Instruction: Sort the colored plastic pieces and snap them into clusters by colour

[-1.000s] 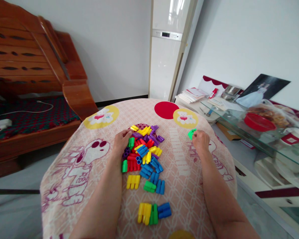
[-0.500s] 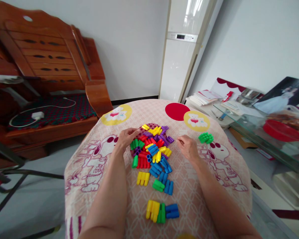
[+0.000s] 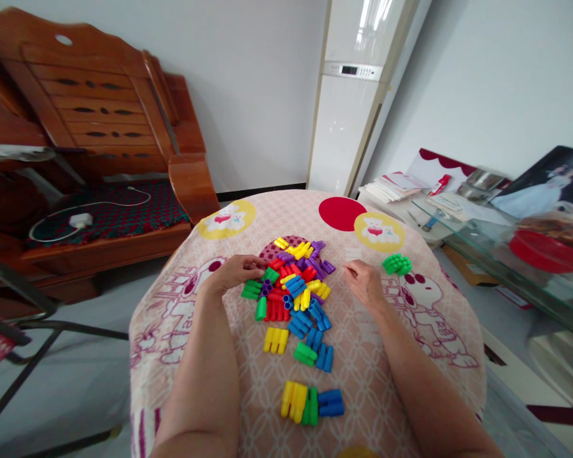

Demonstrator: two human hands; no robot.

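A heap of plastic building blocks shaped like joined tubes lies mid-table, in red, purple, yellow, blue and green. My left hand (image 3: 239, 272) is at the heap's left edge, fingers stretched out over it and holding nothing that I can see. Just under its fingers are a green block (image 3: 251, 289) and another green block (image 3: 270, 275). To the right of the heap, my right hand (image 3: 364, 281) rests with its fingers curled in, near a purple block (image 3: 328, 267); nothing shows in it. Beyond that hand sits a cluster of green blocks (image 3: 396, 264).
Nearest me lies a row of yellow blocks (image 3: 294, 402), a green block (image 3: 310, 407) and a blue block (image 3: 331, 402). A patterned cloth covers the round table (image 3: 191, 388). A wooden bench (image 3: 105, 114) stands left, a glass-topped stand (image 3: 496, 254) right.
My left hand has shifted down and flattened at the heap's edge. A green block there now lies farther left, apart from its neighbour. The right hand is nearly unchanged.
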